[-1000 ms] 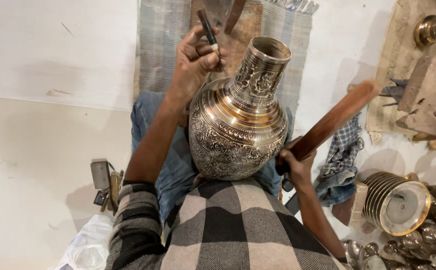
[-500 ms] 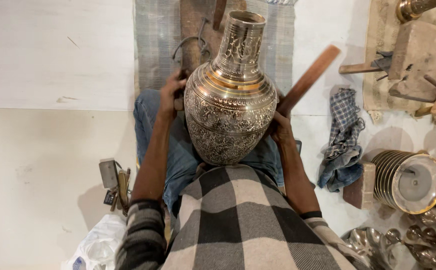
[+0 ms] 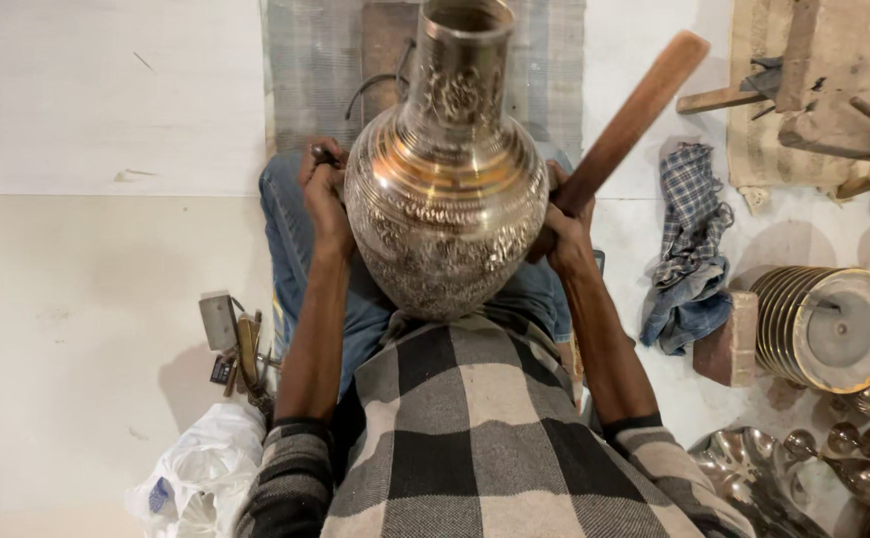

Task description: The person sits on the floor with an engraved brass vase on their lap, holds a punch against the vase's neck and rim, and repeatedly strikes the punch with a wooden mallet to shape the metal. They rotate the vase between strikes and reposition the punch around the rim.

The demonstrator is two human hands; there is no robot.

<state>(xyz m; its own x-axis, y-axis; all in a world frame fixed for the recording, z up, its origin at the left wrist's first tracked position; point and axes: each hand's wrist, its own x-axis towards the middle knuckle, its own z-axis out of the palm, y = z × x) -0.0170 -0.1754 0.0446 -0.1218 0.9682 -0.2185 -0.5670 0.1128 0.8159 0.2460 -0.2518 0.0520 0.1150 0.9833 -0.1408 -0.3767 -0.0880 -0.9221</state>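
Observation:
A large engraved brass vase point(image 3: 445, 189) with a narrow neck rests upright on my lap, its mouth pointing away from me. My left hand point(image 3: 323, 199) presses against the vase's left side and keeps a small dark tool pinched near the fingertips. My right hand point(image 3: 565, 234) is against the vase's right side while gripping a long wooden stick point(image 3: 634, 115) that angles up to the right. My checked sweater point(image 3: 475, 428) and blue jeans fill the lower middle.
A checked cloth point(image 3: 689, 249) lies crumpled to the right. Further right stand a ribbed brass piece point(image 3: 824, 324), a brick, wooden blocks with tools point(image 3: 834, 80) and shiny metal ware point(image 3: 834, 468). Small tools point(image 3: 236, 344) and a white plastic bag point(image 3: 201, 478) lie at the left.
My left hand came down from beside the vase's neck to its left side. The vase swung from leaning right to upright and central, and the stick rose steeper.

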